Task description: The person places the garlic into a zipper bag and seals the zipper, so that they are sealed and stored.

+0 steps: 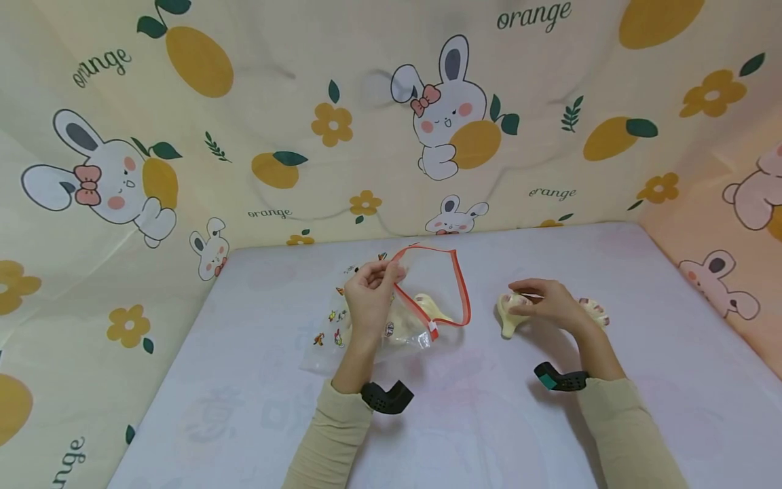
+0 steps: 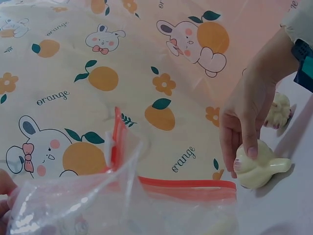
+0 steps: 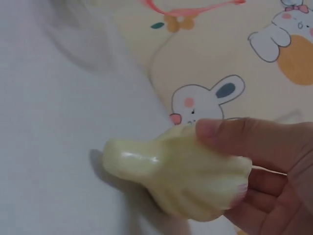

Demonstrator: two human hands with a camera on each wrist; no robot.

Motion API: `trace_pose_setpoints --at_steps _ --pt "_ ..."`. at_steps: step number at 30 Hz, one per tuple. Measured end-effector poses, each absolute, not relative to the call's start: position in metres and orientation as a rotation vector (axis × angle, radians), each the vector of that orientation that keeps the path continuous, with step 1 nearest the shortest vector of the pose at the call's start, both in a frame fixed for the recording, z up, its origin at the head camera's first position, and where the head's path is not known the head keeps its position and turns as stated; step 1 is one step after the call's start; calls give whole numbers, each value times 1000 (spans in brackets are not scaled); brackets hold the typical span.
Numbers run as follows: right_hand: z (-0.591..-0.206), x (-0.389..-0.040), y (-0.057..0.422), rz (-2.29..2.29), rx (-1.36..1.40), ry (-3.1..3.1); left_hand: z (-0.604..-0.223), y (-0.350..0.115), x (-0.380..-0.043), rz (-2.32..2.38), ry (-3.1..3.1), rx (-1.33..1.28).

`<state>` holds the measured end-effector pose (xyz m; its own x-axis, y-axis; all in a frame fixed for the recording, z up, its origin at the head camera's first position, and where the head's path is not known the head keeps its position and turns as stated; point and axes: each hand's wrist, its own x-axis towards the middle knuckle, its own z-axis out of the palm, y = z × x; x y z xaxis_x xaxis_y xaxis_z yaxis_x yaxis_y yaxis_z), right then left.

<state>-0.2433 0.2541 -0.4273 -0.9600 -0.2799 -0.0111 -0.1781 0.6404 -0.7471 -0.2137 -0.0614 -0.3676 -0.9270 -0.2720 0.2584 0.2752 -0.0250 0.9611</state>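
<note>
My left hand pinches the rim of a clear zip bag with a red zip edge and small printed figures. Its mouth gapes toward the right. Inside, a pale garlic bulb shows through the plastic. Right of the bag, my right hand grips a cream garlic bulb between thumb and fingers, its stem pointing away from the palm. In the head view this garlic is close over the table. A second loose garlic bulb lies beyond the right wrist, partly covered by it.
A white cloth covers the table. Behind and at the sides hangs a printed curtain with rabbits and oranges. Black bands with camera mounts sit on both wrists.
</note>
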Motion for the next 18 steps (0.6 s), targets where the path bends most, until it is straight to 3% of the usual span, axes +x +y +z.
trace_pose_setpoints --at_steps 18 --pt "-434 -243 264 -1218 -388 2611 -368 -62 -213 -2010 -1897 9"
